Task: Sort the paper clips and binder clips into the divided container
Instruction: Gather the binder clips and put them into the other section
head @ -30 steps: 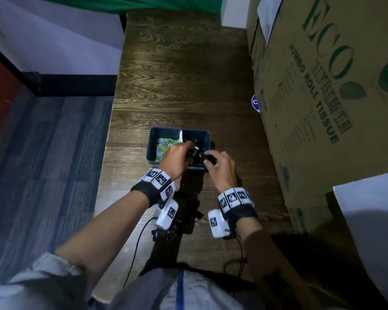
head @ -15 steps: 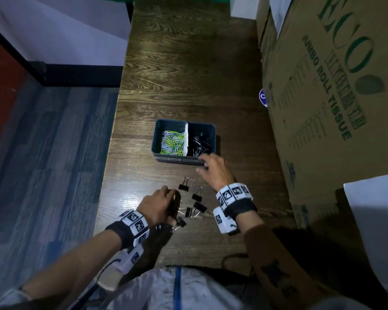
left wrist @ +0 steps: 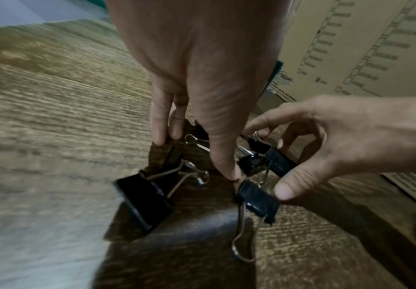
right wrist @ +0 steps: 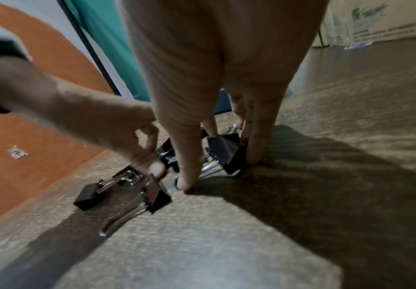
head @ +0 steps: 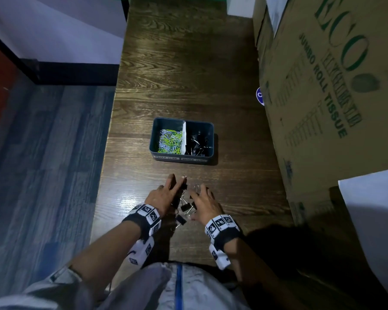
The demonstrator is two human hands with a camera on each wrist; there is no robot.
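A dark divided container (head: 154,139) stands mid-table, with coloured paper clips (head: 169,140) in its left half and black binder clips (head: 198,143) in its right. Nearer me, several black binder clips (head: 185,208) lie loose on the wood. My left hand (head: 169,191) reaches down among them with straight fingers (left wrist: 159,127), its thumb tip (left wrist: 226,170) on the table beside one clip (left wrist: 256,197). My right hand (head: 203,201) is just right of it. Its thumb (right wrist: 187,179) and fingers (right wrist: 253,152) close round a tilted binder clip (right wrist: 224,154).
A large cardboard box (head: 323,97) printed with green letters runs along the table's right side, close to the container. The table's left edge (head: 103,175) drops to blue-grey carpet. One more clip (head: 180,220) lies between my wrists.
My right hand has come back from the container to the loose binder clips. My left hand has reached forward over the clips and straightened its fingers.
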